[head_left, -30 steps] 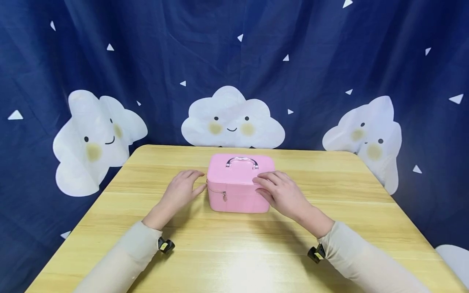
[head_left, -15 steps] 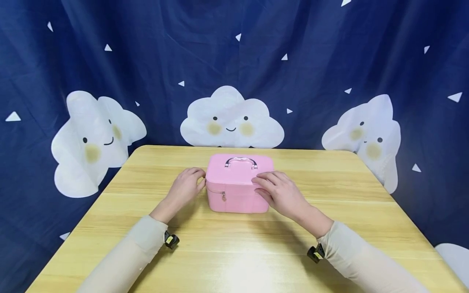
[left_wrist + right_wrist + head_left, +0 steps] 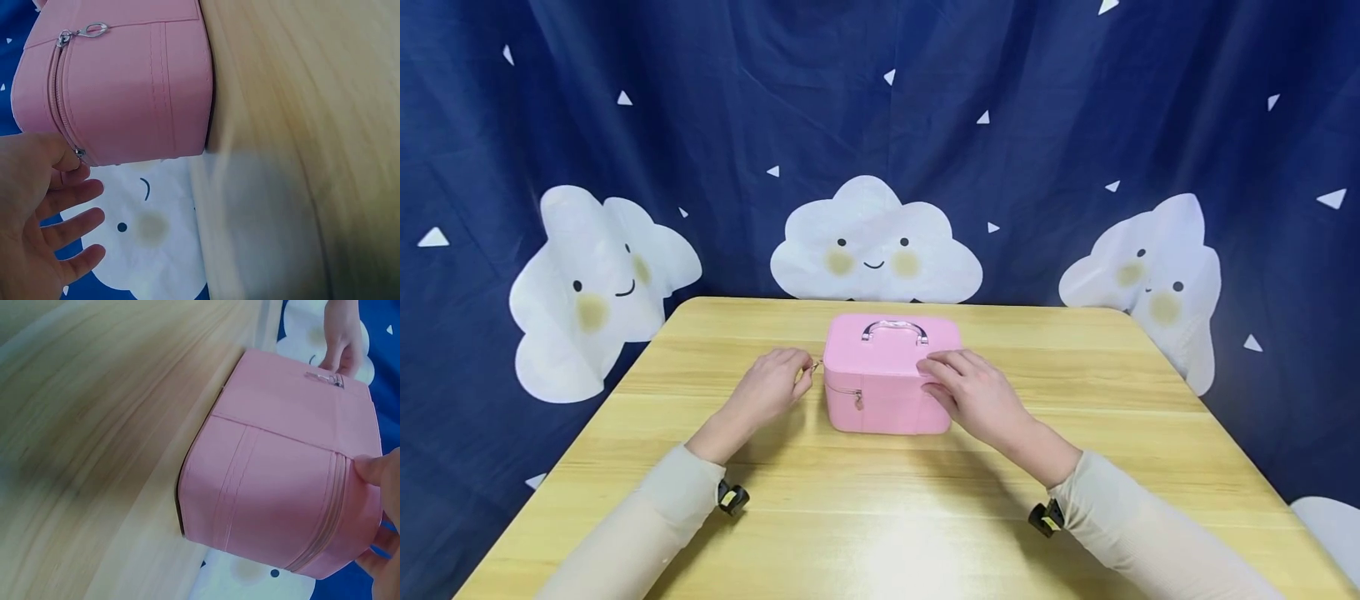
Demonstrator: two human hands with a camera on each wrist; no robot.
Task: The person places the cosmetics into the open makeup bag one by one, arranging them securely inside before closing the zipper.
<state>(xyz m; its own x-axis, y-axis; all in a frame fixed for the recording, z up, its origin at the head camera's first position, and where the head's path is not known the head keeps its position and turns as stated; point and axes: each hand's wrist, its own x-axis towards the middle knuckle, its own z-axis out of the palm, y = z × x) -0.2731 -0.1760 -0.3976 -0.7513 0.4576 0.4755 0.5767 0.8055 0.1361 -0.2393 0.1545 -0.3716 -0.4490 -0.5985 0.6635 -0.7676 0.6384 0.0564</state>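
A pink vanity case [image 3: 880, 358] stands closed on the wooden table, its silver handle [image 3: 897, 326] on the lid. With thumb and forefinger, my left hand [image 3: 769, 387] pinches a metal zipper pull [image 3: 79, 152] at the case's left side; the other left fingers are spread in the left wrist view. A second zipper pull [image 3: 92, 29] hangs loose at the front left. My right hand [image 3: 983, 397] holds the lid's right front corner, thumb [image 3: 370, 469] on the front and fingers over the top. The zip's teeth look closed between the case's lid and body.
The wooden table [image 3: 880, 500] extends around the case to both sides and in front. Behind it hangs a dark blue curtain [image 3: 1030, 183] with white clouds and triangles. Each wrist wears a small black camera [image 3: 732, 498].
The left hand has gone in to the case's left side, taken the zipper pull and drawn back slightly left, with the pull now stretched out. The right hand has stayed put.
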